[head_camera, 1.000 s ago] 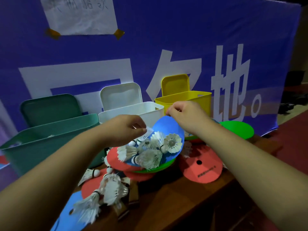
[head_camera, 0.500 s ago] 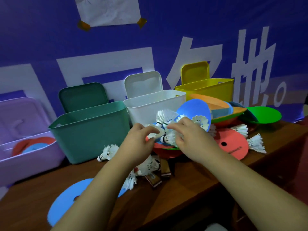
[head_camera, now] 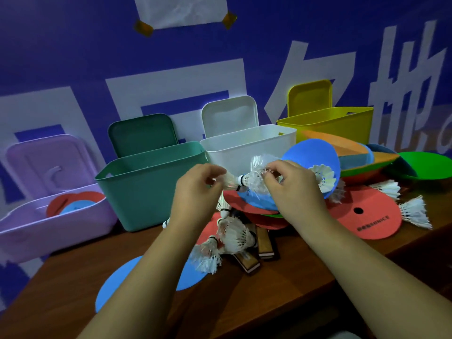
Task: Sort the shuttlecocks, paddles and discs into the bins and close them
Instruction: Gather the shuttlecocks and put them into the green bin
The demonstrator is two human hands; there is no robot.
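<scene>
My left hand (head_camera: 195, 192) pinches the pale end of a white shuttlecock (head_camera: 247, 179), and my right hand (head_camera: 293, 189) pinches its feathers, both above the pile. Under them lie a blue disc (head_camera: 315, 155) holding more shuttlecocks, red discs (head_camera: 367, 216) and wooden paddle handles (head_camera: 264, 245). More shuttlecocks (head_camera: 234, 238) lie below my hands. Four open bins stand behind: purple (head_camera: 29, 231) with red and blue discs inside, green (head_camera: 146, 182), white (head_camera: 249, 145), yellow (head_camera: 335, 123).
Each bin's lid leans upright behind it against the blue banner. A blue disc (head_camera: 117, 285) lies flat near the table's front left. Orange, blue and green discs (head_camera: 425, 167) pile at the right, with loose shuttlecocks (head_camera: 413, 211) beside them. The wooden table edge runs along the front.
My view has swung left, bringing the purple bin into sight. Both hands left the blue disc's rim, dropped onto the pile, then rose with one shuttlecock held between them.
</scene>
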